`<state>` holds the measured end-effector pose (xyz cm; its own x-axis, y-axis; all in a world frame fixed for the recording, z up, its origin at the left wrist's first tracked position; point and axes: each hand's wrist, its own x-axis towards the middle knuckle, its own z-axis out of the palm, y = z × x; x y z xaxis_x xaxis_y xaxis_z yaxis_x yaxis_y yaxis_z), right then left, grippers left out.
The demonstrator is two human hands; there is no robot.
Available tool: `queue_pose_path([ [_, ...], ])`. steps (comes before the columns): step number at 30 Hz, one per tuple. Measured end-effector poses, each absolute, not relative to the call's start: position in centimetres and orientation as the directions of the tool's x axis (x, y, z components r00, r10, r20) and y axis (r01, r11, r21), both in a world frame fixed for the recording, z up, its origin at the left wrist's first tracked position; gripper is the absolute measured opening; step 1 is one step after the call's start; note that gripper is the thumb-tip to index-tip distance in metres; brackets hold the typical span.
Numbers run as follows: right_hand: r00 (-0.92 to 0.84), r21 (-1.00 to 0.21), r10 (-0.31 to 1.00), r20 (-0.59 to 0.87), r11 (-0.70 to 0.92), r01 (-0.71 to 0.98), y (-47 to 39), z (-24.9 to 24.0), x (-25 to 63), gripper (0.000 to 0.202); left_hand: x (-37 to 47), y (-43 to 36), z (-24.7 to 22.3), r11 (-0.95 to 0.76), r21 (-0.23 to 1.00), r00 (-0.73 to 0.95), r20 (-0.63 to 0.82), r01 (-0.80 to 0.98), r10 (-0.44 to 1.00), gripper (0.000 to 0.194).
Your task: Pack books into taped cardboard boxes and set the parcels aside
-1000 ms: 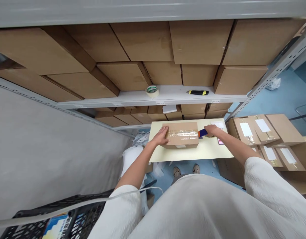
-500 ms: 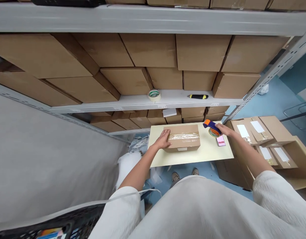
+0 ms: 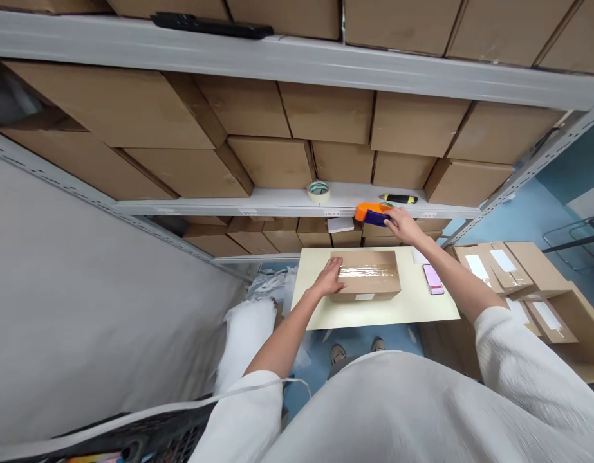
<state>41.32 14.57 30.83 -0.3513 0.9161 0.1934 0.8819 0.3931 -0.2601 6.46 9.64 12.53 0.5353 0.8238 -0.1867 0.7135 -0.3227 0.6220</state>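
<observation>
A taped cardboard box [image 3: 367, 283] lies on the pale yellow tabletop [image 3: 335, 318], with shiny clear tape along its top and a white label on its near side. My left hand [image 3: 329, 278] rests on the box's left end, fingers spread over the edge. An orange and dark purple tape dispenser [image 3: 372, 215] is gripped in my right hand [image 3: 401, 225], which is raised in front of the shelf edge. Its tape roll is mostly hidden. To the right of the box lies a phone [image 3: 432, 280] with a pink screen.
On the shelf [image 3: 282, 202] sit a tape roll [image 3: 318, 191] and a yellow-black utility knife [image 3: 399, 199], with cardboard boxes [image 3: 272, 164] stacked behind. A large open carton [image 3: 579, 334] holding labelled boxes stands at the right. A black crate [image 3: 166, 437] is at lower left.
My right hand has lifted the tape dispenser from above the table's right side, up and left to the shelf edge. My left hand stays on the box. The view has shifted slightly.
</observation>
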Motion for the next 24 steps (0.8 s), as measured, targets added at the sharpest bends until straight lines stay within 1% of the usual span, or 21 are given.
queue_pose_path([
  [3, -0.362, -0.111, 0.906, 0.217, 0.392, 0.913, 18.8, 31.2, 38.7, 0.055, 6.4, 9.3, 12.4, -0.317, 0.644, 0.54, -0.18, 0.697, 0.822, 0.112],
  [5, -0.353, -0.051, 0.908, 0.227, 0.373, 0.926, 21.2, 31.1, 37.4, 0.058, 6.3, 9.1, 12.4, -0.308, 0.654, 0.538, -0.18, 0.691, 0.824, 0.111],
  [6, -0.345, -0.04, 0.91, 0.231, 0.363, 0.931, 22.2, 31.0, 36.9, 0.059, 6.3, 9.0, 12.4, -0.303, 0.658, 0.537, -0.182, 0.689, 0.824, 0.111],
  [12, -0.267, -0.06, 0.94, 0.212, 0.286, 0.956, 25.8, 29.8, 35.1, 0.055, 6.1, 8.6, 12.6, -0.304, 0.682, 0.549, -0.171, 0.666, 0.818, 0.11],
  [16, -0.233, -0.058, 0.945, 0.229, 0.252, 0.966, 26.4, 29.1, 34.6, 0.059, 6.1, 8.4, 12.9, -0.293, 0.677, 0.547, -0.193, 0.676, 0.815, 0.108],
  [20, -0.207, 0.009, 0.952, 0.227, 0.21, 0.978, 25.1, 29.1, 34.4, 0.073, 5.8, 8.3, 12.7, -0.301, 0.67, 0.553, -0.195, 0.678, 0.81, 0.104],
  [22, -0.202, -0.008, 0.939, 0.279, 0.212, 0.977, 23.2, 29.1, 34.9, 0.074, 5.7, 8.2, 12.4, -0.309, 0.663, 0.553, -0.19, 0.682, 0.811, 0.104],
  [24, -0.2, -0.041, 0.924, 0.326, 0.225, 0.973, 20.6, 29.0, 35.8, 0.069, 5.9, 8.2, 12.2, -0.318, 0.65, 0.549, -0.185, 0.691, 0.815, 0.105],
])
